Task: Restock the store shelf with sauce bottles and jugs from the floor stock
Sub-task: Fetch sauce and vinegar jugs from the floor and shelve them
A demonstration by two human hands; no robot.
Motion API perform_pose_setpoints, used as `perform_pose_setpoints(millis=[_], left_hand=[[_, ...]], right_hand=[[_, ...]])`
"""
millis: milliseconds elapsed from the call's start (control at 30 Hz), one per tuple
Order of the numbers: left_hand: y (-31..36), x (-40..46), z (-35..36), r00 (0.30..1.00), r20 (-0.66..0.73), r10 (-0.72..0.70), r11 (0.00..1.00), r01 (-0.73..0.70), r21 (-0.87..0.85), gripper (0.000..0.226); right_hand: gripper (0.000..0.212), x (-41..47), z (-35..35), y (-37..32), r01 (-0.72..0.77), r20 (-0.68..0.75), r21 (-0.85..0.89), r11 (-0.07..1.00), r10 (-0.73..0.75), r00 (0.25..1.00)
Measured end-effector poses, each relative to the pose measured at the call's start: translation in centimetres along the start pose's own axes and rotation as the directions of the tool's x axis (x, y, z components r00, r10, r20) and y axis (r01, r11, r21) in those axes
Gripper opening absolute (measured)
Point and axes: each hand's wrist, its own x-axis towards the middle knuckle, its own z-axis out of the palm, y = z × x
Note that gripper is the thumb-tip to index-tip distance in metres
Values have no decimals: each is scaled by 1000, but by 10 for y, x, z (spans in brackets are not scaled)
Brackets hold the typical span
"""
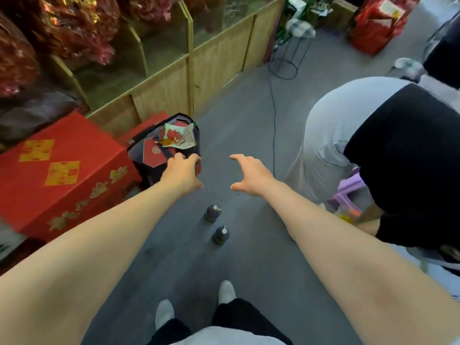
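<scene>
1. Both bare arms are stretched out forward over the grey carpeted floor point(249, 125), head cam looking straight down at them.
2. The left hand point(183, 171) has its fingers loosely curled with nothing in them, fingertips right over the edge of a dark navy hexagonal gift box with red panels point(161, 148). Can't tell if it's actually touching the box.
3. The right hand point(250, 175) is spread wide, thumb and fingers apart, holding nothing, hovering above the floor.
4. The two small dark sauce bottles with pale caps point(213, 212) stand upright on the carpet below and between the hands, one a bit closer to the feet than the other, near each other but apart.
5. A big red cardboard carton with gold squares point(62, 170) sits left, just beside the navy box, in front of a light wooden display counter with glass fronts point(174, 78).
6. Another person in a black top and light grey trousers point(373, 135) is bent over on the right.
</scene>
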Motion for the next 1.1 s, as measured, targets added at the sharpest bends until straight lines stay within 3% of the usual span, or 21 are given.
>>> perform_pose_setpoints(millis=[167, 467, 833, 1100], left_hand=[[16, 18, 52, 996, 42, -85, 996, 87, -36, 74], [-9, 63, 190, 969, 211, -129, 988, 144, -58, 70], [-102, 159, 424, 944, 310, -114, 982, 154, -110, 68], [-138, 201, 572, 961, 271, -46, 943, 132, -306, 69]], right_hand=[[92, 25, 33, 53, -22, 87, 47, 999, 18, 996], [90, 59, 154, 144, -199, 241, 118, 973, 167, 956], [90, 126, 390, 259, -339, 377, 74, 938, 289, 880], [91, 181, 537, 300, -346, 394, 135, 929, 270, 879]])
